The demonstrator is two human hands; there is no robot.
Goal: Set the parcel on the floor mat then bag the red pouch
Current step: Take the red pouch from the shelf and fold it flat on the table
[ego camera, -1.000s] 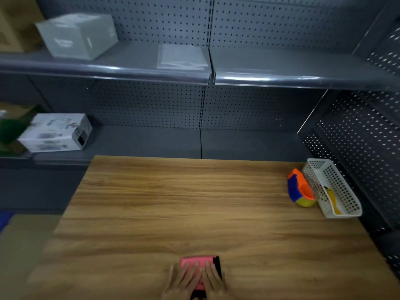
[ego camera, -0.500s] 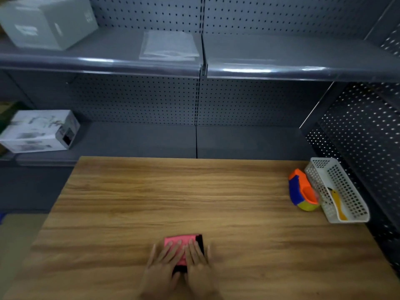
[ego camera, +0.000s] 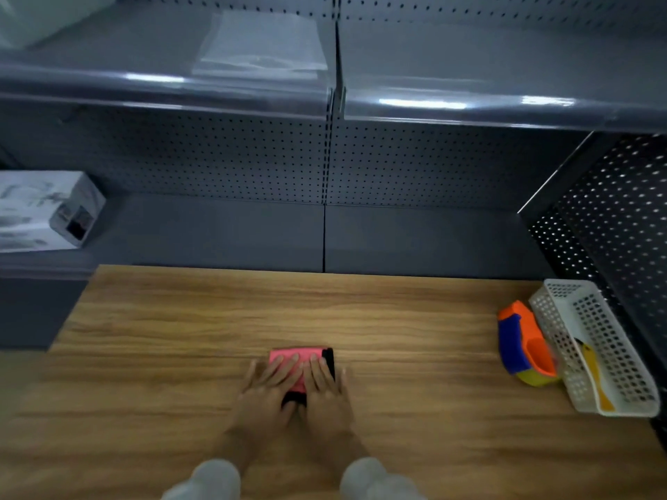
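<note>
Red flat pouch (ego camera: 296, 359) with black edge lying mid wooden counter (ego camera: 180, 337). Left hand (ego camera: 269, 387) and right hand (ego camera: 325, 386) pressing flat on it, fingers spread, gripping nothing. Advice: flatten evenly, then fetch clear plastic bag (ego camera: 260, 45) lying on upper shelf.

My left hand (ego camera: 269, 389) and right hand (ego camera: 325, 387) lie flat over the near half of the red pouch (ego camera: 294, 357), so I cannot see that part. The white box (ego camera: 43, 211) on the lower shelf is cut by the left edge, its print too blurred to read. My sleeves (ego camera: 213, 479) run off the near edge.
</note>
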